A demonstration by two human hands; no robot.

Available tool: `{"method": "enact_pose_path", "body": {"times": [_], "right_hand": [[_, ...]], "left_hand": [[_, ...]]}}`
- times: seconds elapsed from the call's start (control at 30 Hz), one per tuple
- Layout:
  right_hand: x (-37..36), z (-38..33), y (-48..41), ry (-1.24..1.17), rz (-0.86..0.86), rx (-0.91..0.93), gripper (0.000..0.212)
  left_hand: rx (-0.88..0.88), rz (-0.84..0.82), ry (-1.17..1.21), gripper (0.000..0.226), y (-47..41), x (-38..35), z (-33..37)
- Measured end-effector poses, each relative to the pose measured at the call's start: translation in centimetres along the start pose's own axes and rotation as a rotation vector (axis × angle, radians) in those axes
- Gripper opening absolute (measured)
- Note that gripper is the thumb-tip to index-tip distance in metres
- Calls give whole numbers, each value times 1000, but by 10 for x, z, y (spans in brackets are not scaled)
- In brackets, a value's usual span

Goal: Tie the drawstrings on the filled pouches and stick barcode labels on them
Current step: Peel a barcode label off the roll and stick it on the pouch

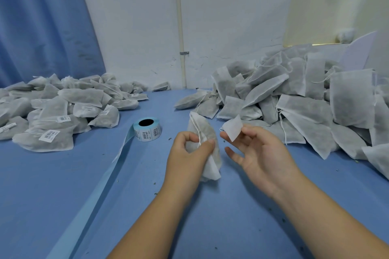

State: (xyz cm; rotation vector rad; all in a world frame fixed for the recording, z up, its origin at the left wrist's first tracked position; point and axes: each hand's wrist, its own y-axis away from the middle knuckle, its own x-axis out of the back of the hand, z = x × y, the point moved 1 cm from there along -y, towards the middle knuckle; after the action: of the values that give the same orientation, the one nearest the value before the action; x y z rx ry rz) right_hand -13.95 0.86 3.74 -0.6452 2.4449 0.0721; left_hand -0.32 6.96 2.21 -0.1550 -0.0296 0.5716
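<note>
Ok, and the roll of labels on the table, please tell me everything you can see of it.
The label roll lies on the blue table, black core hole facing up. White barcode labels sit on pale blue backing round its side. A bare backing strip trails from it toward the near left. Nothing but the table touches it.

A white wall (136,27) stands behind the blue desk (63,174), a thin white pipe (180,27) running up it. A blue curtain (42,27) hangs at left; upper right shows a pale bright panel (326,6), perhaps a window.
</note>
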Motion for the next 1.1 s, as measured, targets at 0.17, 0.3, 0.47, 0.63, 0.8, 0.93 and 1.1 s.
{"method": "enact_pose_path", "body": {"times": [0.17,0.3,0.47,0.63,0.8,0.93,1.1], "right_hand": [[1,2,-1,58,-92,-22,15],[-3,5,0,47,-141,-56,15],[0,6,-1,66,-128,-85,12],[3,9,-4,93,-25,-45,11],[3,6,-5,50,64,-37,12],[6,-1,-7,-134,60,-85,11],[5,-6,-5,-270,-38,-173,20]], "left_hand": [[-28,-81,-2,24,2,-2,0],[-7,-116,47,25,3,-1,2],[33,-191,109,32,4,-2,5],[-37,-190,-63,34,5,-3,7],[6,-136,-16,38,3,0,13],[169,-219,194,44,-1,10,16],[274,-525,129,28,6,9,16]]}}
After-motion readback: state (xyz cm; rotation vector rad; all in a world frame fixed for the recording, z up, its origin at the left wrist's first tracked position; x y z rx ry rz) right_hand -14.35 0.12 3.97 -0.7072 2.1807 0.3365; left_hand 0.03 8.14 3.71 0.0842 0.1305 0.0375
